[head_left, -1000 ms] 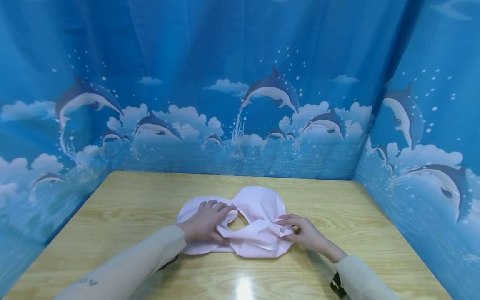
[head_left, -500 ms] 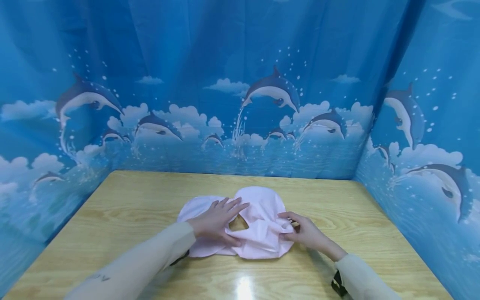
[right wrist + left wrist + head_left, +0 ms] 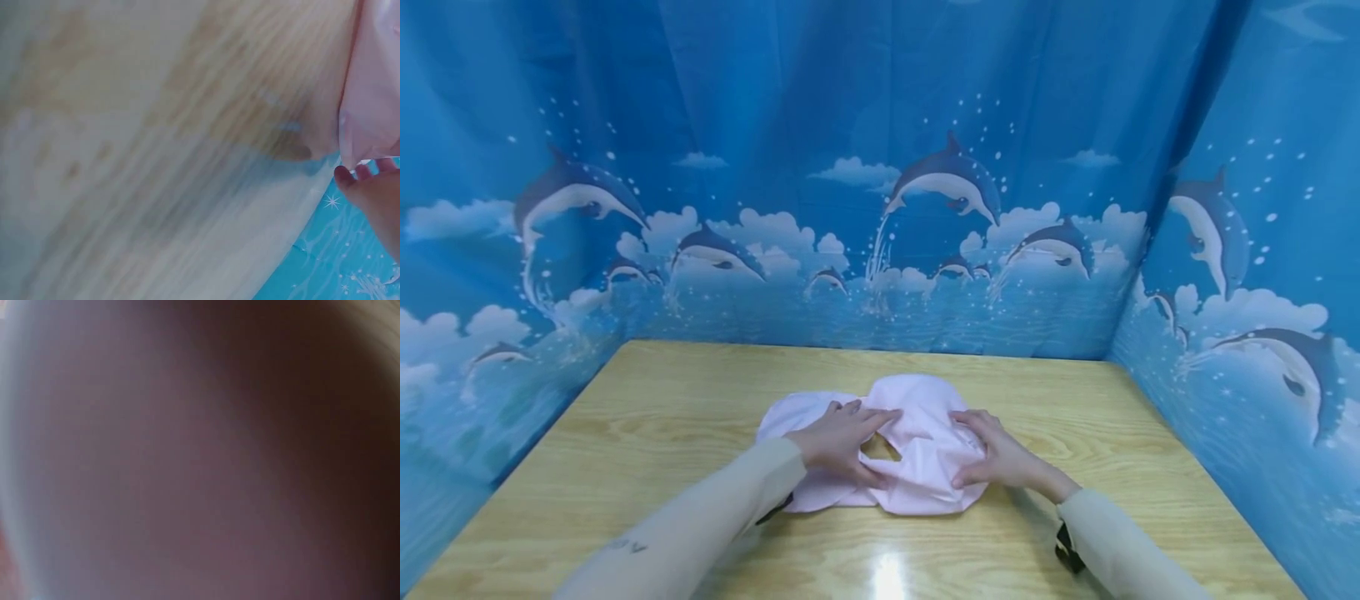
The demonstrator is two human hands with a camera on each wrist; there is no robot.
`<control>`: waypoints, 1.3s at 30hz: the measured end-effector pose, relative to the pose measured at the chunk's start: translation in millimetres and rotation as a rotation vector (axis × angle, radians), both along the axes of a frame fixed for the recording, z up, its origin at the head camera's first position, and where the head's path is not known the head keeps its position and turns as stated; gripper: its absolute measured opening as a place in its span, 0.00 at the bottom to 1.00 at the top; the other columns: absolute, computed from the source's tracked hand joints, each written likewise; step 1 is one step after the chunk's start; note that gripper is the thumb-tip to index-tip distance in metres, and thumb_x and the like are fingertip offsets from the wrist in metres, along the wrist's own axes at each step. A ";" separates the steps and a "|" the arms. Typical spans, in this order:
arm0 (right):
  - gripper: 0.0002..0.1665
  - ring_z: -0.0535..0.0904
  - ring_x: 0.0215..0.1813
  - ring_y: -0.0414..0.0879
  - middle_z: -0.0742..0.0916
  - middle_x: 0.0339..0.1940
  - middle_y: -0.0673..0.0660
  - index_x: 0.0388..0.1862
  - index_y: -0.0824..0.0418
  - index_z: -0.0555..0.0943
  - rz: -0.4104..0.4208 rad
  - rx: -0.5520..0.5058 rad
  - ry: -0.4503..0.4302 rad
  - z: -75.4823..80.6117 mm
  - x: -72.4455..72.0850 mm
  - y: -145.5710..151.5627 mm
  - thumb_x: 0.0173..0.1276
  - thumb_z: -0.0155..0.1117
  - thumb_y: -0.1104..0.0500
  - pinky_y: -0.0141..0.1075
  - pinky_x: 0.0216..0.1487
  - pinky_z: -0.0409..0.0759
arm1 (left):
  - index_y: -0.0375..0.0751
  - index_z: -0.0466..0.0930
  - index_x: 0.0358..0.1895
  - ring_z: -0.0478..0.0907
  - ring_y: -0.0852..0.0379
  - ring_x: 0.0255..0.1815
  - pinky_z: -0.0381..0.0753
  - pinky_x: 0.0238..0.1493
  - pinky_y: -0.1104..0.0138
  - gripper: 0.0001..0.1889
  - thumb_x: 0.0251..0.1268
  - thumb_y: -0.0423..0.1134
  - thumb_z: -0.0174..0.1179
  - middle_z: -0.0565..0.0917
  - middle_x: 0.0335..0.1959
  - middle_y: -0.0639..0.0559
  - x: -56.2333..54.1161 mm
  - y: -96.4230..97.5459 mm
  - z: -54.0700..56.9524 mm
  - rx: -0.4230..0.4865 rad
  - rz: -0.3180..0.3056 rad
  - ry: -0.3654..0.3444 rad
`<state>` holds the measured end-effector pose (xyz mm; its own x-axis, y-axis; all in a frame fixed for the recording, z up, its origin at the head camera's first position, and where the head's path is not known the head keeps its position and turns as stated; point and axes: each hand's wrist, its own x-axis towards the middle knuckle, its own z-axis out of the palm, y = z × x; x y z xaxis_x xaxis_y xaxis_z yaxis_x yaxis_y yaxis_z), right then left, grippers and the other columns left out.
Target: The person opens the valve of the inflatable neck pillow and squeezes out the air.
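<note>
2 hands (image 3: 841,442) (image 3: 1009,460) on pink cloth (image 3: 919,404)

Cloth (image 3: 917,400) on table (image 3: 685,392), curtain (image 3: 850,108) behind, right hand (image 3: 1009,456) apparently against right side.

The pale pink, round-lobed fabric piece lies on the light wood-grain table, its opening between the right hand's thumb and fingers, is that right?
Wrong hand: the pale pink fabric piece has its opening between thumb and fingers of the left hand, as the head view shows.
</note>
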<state>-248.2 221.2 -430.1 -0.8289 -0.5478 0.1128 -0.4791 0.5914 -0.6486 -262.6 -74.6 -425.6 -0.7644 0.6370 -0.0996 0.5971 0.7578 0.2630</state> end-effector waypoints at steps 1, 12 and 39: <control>0.58 0.60 0.65 0.63 0.66 0.65 0.64 0.68 0.62 0.60 0.013 -0.005 -0.013 -0.8 -1.5 0.2 0.39 0.76 0.45 0.62 0.61 0.61 | 0.65 0.42 0.72 0.50 0.36 0.70 0.44 0.66 0.37 0.55 0.37 0.77 0.55 0.56 0.72 0.54 -0.4 0.5 -0.8 -0.001 0.004 -0.002; 0.58 0.58 0.68 0.64 0.61 0.71 0.65 0.70 0.57 0.56 0.024 -0.024 -0.178 -6.2 -6.0 0.6 0.42 0.75 0.47 0.60 0.65 0.57 | 0.63 0.48 0.71 0.61 0.42 0.65 0.55 0.63 0.41 0.53 0.38 0.75 0.57 0.63 0.68 0.54 0.0 7.4 -0.7 -0.053 0.006 0.061; 0.55 0.65 0.65 0.60 0.68 0.66 0.65 0.68 0.63 0.59 0.067 0.015 -0.046 -13.1 -7.5 -4.7 0.45 0.74 0.45 0.57 0.63 0.62 | 0.69 0.68 0.59 0.64 0.50 0.63 0.59 0.63 0.46 0.36 0.40 0.70 0.61 0.66 0.65 0.54 -1.4 13.2 -0.3 -0.076 -0.032 0.098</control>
